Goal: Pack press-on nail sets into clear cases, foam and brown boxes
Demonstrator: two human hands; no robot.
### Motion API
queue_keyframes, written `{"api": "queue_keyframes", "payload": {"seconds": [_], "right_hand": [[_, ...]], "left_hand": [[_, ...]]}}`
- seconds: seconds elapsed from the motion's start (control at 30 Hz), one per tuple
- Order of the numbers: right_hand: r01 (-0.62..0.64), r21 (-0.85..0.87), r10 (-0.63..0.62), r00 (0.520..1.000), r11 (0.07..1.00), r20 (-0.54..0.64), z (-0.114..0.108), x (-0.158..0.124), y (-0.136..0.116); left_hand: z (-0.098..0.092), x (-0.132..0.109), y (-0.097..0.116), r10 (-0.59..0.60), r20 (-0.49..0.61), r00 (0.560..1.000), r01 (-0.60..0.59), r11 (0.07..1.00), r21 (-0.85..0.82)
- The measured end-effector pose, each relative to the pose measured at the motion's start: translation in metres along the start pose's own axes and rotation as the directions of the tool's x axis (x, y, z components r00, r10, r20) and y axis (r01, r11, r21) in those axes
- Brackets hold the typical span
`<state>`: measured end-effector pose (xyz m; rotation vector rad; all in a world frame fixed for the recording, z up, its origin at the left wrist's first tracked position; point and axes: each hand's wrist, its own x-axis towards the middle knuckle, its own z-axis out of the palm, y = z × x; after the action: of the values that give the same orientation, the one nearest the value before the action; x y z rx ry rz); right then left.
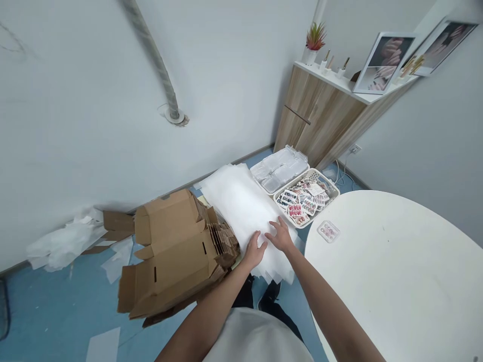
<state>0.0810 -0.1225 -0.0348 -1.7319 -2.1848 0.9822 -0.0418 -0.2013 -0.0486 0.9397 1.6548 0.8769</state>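
Over a stack of thin white sheets [234,196] are both of my hands, close together. My left hand [255,250] has its thumb and fingers apart, near the stack's lower middle. To its right, my right hand [279,235] has spread fingers above or lightly on the sheets; contact I cannot tell. Neither hand shows anything held. Left of the sheets lies a pile of flattened cardboard boxes [177,251]. Beyond my right hand sits a white basket [334,193] full of press-on nail packs [296,210].
A round white table [392,271] fills the right, with one clear nail pack [328,231] on it. Behind the basket is a bin of clear plastic cases [281,168]. A wooden cabinet [320,115] stands at the back. Crumpled white wrapping [71,241] lies far left.
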Motion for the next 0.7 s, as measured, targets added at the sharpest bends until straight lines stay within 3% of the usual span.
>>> {"api": "queue_keyframes", "payload": {"seconds": [0.23, 0.43, 0.57, 0.7], "right_hand": [[-0.001, 0.032, 0.004, 0.994, 0.999, -0.112, 0.004, 0.018, -0.004], [-0.024, 0.127, 0.040, 0.991, 0.992, -0.125, 0.000, 0.023, -0.019], [0.078, 0.056, -0.069, 0.987, 0.995, -0.148, -0.004, 0.027, -0.030], [0.151, -0.086, -0.157, 0.986, 0.985, -0.061, -0.011, 0.025, -0.043]], "left_hand": [[-0.001, 0.003, 0.005, -0.092, 0.012, 0.996, 0.092, 0.995, 0.031], [-0.002, 0.005, 0.020, -0.116, 0.006, 0.993, 0.115, 0.991, 0.076], [-0.004, 0.006, 0.024, -0.094, -0.050, 0.994, 0.098, 0.989, 0.106], [-0.006, 0.007, 0.029, -0.099, -0.080, 0.992, 0.108, 0.988, 0.111]]}}
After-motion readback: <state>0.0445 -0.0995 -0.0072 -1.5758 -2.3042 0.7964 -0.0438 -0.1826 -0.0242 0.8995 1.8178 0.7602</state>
